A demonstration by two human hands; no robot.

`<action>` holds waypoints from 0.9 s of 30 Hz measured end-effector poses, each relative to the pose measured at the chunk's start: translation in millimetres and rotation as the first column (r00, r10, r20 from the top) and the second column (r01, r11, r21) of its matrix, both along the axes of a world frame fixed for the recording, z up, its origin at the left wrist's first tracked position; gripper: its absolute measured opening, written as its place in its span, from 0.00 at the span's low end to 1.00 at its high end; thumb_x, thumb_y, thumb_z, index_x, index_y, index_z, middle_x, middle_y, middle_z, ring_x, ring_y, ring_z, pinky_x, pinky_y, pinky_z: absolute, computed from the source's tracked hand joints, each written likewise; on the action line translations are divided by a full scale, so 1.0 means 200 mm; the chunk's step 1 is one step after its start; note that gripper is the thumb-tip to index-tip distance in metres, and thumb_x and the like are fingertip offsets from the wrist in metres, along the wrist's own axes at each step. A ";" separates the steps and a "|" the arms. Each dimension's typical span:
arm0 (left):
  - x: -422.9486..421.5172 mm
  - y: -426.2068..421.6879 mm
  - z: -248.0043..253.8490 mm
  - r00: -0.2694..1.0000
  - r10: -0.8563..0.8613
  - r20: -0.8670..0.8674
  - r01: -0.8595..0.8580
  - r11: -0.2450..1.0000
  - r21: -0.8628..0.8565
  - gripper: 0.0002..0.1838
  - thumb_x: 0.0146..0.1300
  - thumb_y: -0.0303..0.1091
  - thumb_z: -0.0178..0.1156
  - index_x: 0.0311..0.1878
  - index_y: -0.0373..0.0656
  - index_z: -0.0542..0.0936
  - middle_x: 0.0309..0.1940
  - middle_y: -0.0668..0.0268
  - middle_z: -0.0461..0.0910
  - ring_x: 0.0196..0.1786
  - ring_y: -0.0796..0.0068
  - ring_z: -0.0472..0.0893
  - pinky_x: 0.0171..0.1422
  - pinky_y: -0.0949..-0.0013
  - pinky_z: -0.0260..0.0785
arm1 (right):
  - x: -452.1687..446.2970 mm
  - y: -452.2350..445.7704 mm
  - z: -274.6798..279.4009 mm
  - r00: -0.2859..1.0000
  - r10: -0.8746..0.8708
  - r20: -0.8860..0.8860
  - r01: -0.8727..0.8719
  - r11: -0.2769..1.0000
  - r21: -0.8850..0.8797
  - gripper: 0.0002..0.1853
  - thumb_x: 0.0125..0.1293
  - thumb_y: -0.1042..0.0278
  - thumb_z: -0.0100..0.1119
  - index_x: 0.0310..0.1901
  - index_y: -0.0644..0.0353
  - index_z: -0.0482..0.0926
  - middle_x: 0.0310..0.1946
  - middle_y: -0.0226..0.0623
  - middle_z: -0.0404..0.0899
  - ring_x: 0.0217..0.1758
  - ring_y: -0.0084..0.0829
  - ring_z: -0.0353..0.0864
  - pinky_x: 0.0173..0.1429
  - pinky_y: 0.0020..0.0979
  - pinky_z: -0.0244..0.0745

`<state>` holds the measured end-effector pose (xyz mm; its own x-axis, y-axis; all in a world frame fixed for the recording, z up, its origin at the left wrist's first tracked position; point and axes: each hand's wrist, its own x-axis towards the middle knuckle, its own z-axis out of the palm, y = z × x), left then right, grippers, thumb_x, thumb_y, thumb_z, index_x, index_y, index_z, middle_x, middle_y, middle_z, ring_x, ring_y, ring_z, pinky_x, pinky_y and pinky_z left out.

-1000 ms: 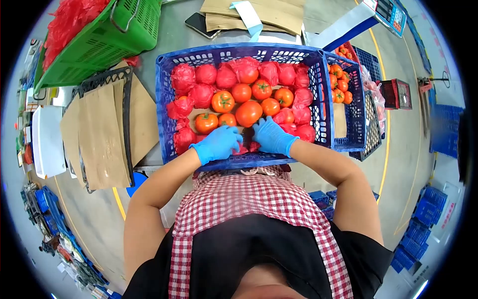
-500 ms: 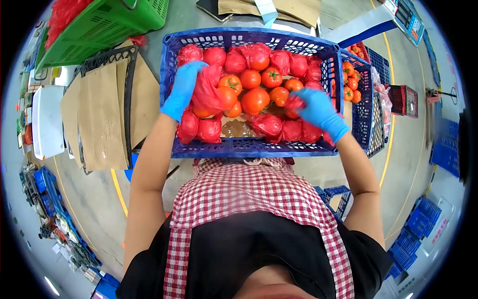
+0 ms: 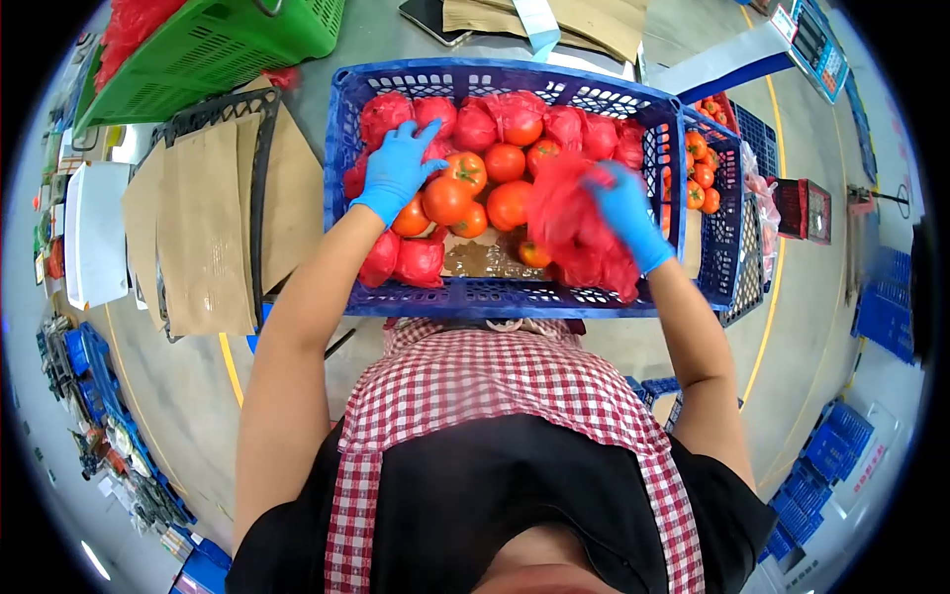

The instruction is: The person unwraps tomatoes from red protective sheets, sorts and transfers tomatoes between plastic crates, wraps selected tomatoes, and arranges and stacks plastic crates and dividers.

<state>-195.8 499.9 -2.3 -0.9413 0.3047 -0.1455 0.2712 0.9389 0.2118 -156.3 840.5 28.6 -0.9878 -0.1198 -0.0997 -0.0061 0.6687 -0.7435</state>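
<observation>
A blue plastic crate (image 3: 416,296) holds bare red tomatoes (image 3: 448,201) in its middle and tomatoes wrapped in thin red bags (image 3: 475,129) around them. My left hand (image 3: 398,176), in a blue glove, is over the crate's left part. Its fingers are spread, and the thumb side lies against or just above the tomatoes. On the right, my gloved right hand (image 3: 629,213) grips a crumpled red plastic bag (image 3: 569,213), blurred by motion. The bag hangs over the right front tomatoes and hides several of them. Wet brown cardboard (image 3: 485,259) shows on the crate floor.
A second blue crate (image 3: 730,213) with tomatoes adjoins on the right. A scale with a keypad (image 3: 819,54) stands at the back right. To the left are flat cardboard (image 3: 213,228) and a green crate (image 3: 208,59). A phone (image 3: 433,20) lies behind.
My left hand has let go of a red bag and moved right, fingers spreading. My right hand has pulled up a loose red bag at the crate's right side.
</observation>
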 end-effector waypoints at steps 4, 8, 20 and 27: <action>0.05 0.03 0.08 0.997 -0.044 0.066 0.050 0.994 -0.096 0.33 0.52 0.49 0.64 0.62 0.51 0.68 0.55 0.61 0.67 0.56 0.58 0.70 0.45 0.59 0.76 | -0.09 0.14 0.33 0.945 0.221 -0.242 -0.113 0.913 0.391 0.11 0.50 0.71 0.60 0.38 0.55 0.81 0.31 0.41 0.78 0.37 0.43 0.78 0.42 0.41 0.73; 0.08 -0.03 0.02 0.964 -0.264 0.002 0.264 0.964 -0.028 0.33 0.52 0.45 0.65 0.62 0.53 0.67 0.59 0.60 0.66 0.59 0.56 0.68 0.52 0.56 0.73 | 0.18 -0.01 0.24 0.686 0.692 0.223 -0.687 0.516 0.512 0.18 0.45 0.58 0.65 0.40 0.53 0.81 0.37 0.40 0.74 0.43 0.41 0.75 0.45 0.41 0.70; -0.13 -0.06 -0.06 0.977 0.198 -0.083 -0.152 0.910 0.387 0.12 0.57 0.41 0.61 0.41 0.47 0.82 0.33 0.56 0.80 0.38 0.58 0.80 0.42 0.60 0.72 | 0.28 -0.05 -0.05 0.586 0.807 0.076 -0.613 0.379 0.693 0.05 0.53 0.66 0.54 0.29 0.54 0.79 0.33 0.35 0.74 0.40 0.35 0.75 0.42 0.35 0.69; -0.06 -0.19 0.29 0.988 0.154 0.027 -0.121 0.638 0.760 0.13 0.58 0.39 0.61 0.43 0.42 0.81 0.35 0.55 0.82 0.38 0.63 0.82 0.44 0.65 0.73 | 0.25 0.07 0.12 0.771 0.613 0.172 -0.603 0.615 0.509 0.20 0.49 0.60 0.63 0.47 0.48 0.80 0.37 0.41 0.73 0.41 0.41 0.74 0.45 0.38 0.70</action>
<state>-207.7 461.2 54.9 -0.9810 0.1589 0.1116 0.1757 0.4814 0.8587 -106.2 854.0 53.3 -0.7098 -0.6299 -0.3153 -0.5608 0.7762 -0.2882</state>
